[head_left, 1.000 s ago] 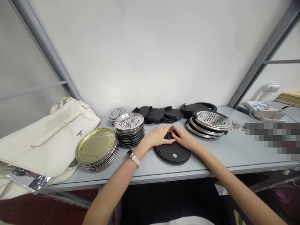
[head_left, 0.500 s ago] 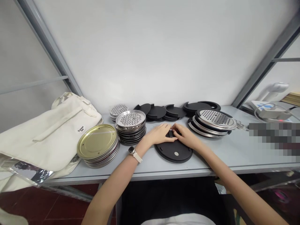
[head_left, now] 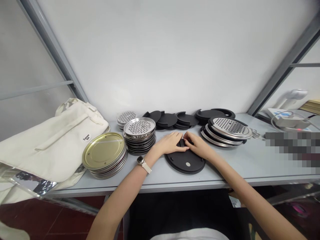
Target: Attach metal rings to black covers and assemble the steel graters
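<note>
A round black disc (head_left: 186, 161) with a small pale round spot lies flat at the front of the grey table. Over its far left part is my left hand (head_left: 172, 142), fingers bent at the far edge and thumb laid across the top. My right hand (head_left: 196, 145) is closed at the far right part, its thumb and fingertips pinched close to the left hand. Between the two hands shows a small raised black piece (head_left: 182, 143) on the disc. Whatever the right fingertips pinch is hidden. A watch (head_left: 140, 161) is on my left wrist.
Stacked round grater plates (head_left: 140, 128) and gold-coloured lids (head_left: 103, 151) stand to the left, beside a cream bag (head_left: 57, 140). Black round holders (head_left: 167, 119) line the wall. Perforated metal discs in black rims (head_left: 228, 128) are piled right, near small metal rings (head_left: 256, 134).
Both hands stay at the far part of the black disc, with only a very slight shift of the right fingertips. Nothing else has visibly moved.
</note>
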A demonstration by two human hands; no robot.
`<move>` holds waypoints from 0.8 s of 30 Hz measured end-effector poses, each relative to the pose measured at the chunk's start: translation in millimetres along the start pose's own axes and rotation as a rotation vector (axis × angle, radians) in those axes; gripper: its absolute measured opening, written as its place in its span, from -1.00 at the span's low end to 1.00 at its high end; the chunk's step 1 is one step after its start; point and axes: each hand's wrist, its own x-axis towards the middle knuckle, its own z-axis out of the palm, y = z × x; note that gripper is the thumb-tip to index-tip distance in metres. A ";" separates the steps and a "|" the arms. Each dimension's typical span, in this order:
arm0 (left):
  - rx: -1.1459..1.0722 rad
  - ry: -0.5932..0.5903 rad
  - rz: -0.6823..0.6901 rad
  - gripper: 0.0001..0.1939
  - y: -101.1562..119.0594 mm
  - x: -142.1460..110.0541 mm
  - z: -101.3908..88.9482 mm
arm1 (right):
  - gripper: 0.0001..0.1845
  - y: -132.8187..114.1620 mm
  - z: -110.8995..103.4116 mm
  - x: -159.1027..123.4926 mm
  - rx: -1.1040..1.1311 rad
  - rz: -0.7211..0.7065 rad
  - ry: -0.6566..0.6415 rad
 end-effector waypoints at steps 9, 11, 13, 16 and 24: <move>-0.015 -0.012 -0.014 -0.61 -0.9 -0.3 0.7 | -0.93 -0.5 -1.1 0.0 0.000 -0.010 -0.002; -0.017 -0.013 -0.017 -0.61 -0.7 -0.4 0.6 | -0.93 0.2 -0.9 -0.2 0.005 -0.012 -0.002; -0.017 -0.010 -0.016 -0.61 -0.4 -0.6 0.2 | -0.93 0.7 -0.8 -0.4 0.004 -0.016 0.003; -0.015 -0.009 -0.014 -0.61 0.0 -0.6 -0.5 | -0.93 0.7 -0.9 -0.6 0.000 -0.017 0.008; -0.015 -0.014 -0.013 -0.61 1.0 -0.3 -1.0 | -0.92 -2.3 -2.2 -0.7 0.009 -0.004 -0.005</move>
